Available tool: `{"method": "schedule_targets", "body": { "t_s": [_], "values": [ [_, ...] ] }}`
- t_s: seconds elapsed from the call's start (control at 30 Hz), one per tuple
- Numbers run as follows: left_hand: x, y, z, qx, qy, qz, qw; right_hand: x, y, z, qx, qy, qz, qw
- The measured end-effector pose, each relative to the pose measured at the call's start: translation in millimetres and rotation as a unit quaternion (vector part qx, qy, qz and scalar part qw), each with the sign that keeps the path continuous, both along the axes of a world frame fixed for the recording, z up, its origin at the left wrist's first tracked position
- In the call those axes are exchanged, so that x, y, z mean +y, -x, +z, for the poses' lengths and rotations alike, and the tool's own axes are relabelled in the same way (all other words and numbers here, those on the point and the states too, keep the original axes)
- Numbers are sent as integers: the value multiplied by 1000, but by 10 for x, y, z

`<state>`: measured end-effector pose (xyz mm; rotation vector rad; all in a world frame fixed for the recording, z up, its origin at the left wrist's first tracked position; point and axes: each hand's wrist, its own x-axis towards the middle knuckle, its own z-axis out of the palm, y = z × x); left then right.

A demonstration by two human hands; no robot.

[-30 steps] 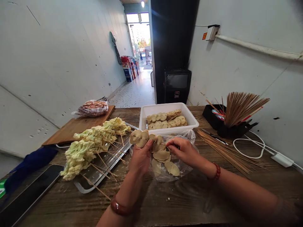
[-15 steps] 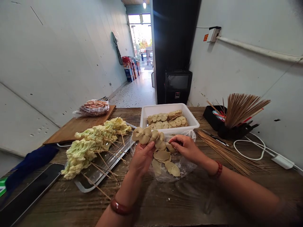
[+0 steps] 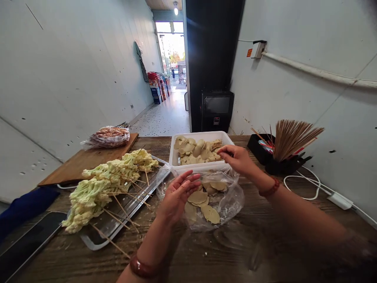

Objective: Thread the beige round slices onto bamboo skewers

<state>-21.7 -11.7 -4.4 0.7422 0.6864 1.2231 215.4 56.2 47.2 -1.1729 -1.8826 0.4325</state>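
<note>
My right hand [image 3: 237, 159] pinches the end of a skewer of pale round slices [image 3: 199, 147], which is over the white plastic tub [image 3: 171, 159]. Other skewered slices lie beneath it in the tub. My left hand [image 3: 178, 196] holds nothing; its fingers are spread, palm turned to the right. Just right of it, loose pale slices [image 3: 210, 214] rest in and on a clear plastic bag [image 3: 232, 200] in front of the tub. What food the slices are, I cannot tell.
Skewered cauliflower [image 3: 94, 192] lies on a metal tray [image 3: 91, 243] at left, near a wooden board [image 3: 67, 163] bearing a bagged bundle [image 3: 107, 136]. At right stand bamboo sticks [image 3: 291, 139] in a black holder [image 3: 278, 165], beside a white cable [image 3: 306, 198]. A phone [image 3: 32, 239] lies front left.
The skewer of slices has left my left hand and moved forward into the tub area with my right hand. My left hand has opened. The view has shifted slightly.
</note>
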Motion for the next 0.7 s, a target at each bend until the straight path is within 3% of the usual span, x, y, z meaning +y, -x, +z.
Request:
{"method": "schedule_targets", "body": {
  "t_s": [0.17,0.47,0.7],
  "values": [
    [-24,-19,-10,27,-1,-34,999,418,-152,1,-90,15,-44,995],
    [-14,-9,-35,26,-4,-38,999,768,-30,-239,-163,44,32,985],
    [-8,-8,-31,30,1,-34,999,878,18,-341,-196,53,70,977]
  ]
}}
